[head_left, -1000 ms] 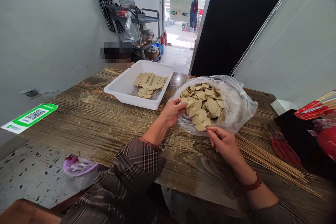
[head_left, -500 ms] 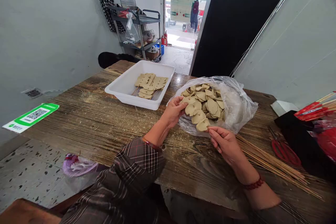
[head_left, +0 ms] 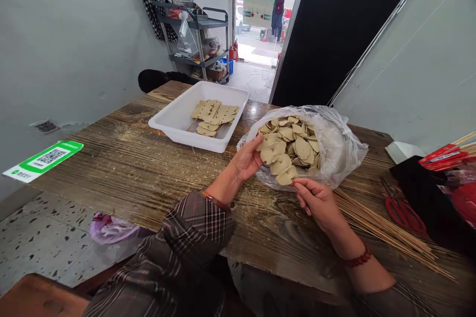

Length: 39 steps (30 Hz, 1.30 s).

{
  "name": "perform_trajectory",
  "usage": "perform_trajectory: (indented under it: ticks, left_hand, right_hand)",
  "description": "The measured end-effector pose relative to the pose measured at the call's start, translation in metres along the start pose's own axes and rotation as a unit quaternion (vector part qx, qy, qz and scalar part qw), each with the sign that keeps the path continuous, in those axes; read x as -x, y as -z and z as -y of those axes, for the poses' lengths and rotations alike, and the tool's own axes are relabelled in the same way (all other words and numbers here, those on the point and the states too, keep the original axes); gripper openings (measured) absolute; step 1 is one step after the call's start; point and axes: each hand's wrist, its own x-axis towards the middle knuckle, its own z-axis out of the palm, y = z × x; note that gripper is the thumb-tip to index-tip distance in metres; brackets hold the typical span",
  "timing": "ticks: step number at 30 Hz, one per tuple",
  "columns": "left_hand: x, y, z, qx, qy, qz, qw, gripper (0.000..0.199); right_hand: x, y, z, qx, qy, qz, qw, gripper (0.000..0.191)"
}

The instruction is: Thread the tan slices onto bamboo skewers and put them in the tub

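Note:
Beige flat rounded slices [head_left: 280, 164] are threaded in a row on a thin stick, held over the bag's opening. My right hand [head_left: 316, 200] pinches the stick's near end just below the lowest slice. At the upper end of the row, my left hand [head_left: 245, 159] grips the edge of the slices; some of its fingertips are hidden behind them. Beneath the row, a clear plastic bag [head_left: 336, 151] lies open, filled with a heap of loose slices [head_left: 304, 151] of the same kind. Bare thin bamboo sticks [head_left: 383, 230] lie in a bundle beside my right wrist.
A white plastic tray [head_left: 174, 121] holding several finished skewers [head_left: 213, 116] stands left of the bag. Red-handled scissors [head_left: 403, 213] and a black box [head_left: 420, 183] are at the right. A green-and-white QR card [head_left: 44, 159] lies at the table's left edge. Behind is a grey cart [head_left: 211, 24].
My left hand's thumb has shifted off the face of the upper slice toward its edge. The right hand keeps its pinch on the stick. The view has tilted slightly.

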Motion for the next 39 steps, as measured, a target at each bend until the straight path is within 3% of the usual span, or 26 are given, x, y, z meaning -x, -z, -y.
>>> perform_trajectory:
  ticks: [4, 15, 20, 33, 39]
  left_hand:
    - [0.002, -0.003, 0.002, -0.007, -0.005, 0.016, 1.000, 0.029]
    - [0.001, -0.005, -0.004, -0.025, -0.041, -0.021, 0.999, 0.027]
    - [0.000, -0.005, 0.002, -0.032, -0.043, -0.021, 0.998, 0.031]
    - [0.000, -0.003, 0.005, -0.034, -0.018, -0.023, 0.999, 0.031]
    - [0.001, -0.001, 0.010, -0.035, 0.046, -0.018, 0.998, 0.039]
  right_hand:
    - [-0.001, 0.000, -0.001, 0.008, 0.000, 0.000, 1.000, 0.038]
    - [0.001, 0.002, 0.003, 0.147, 0.053, -0.009, 0.988, 0.042]
    - [0.000, 0.000, -0.002, 0.157, 0.070, -0.018, 0.985, 0.039]
    - [0.000, 0.000, 0.000, 0.130, 0.066, -0.024, 0.989, 0.038]
    - [0.001, 0.003, -0.001, 0.119, 0.084, -0.044, 0.988, 0.036]
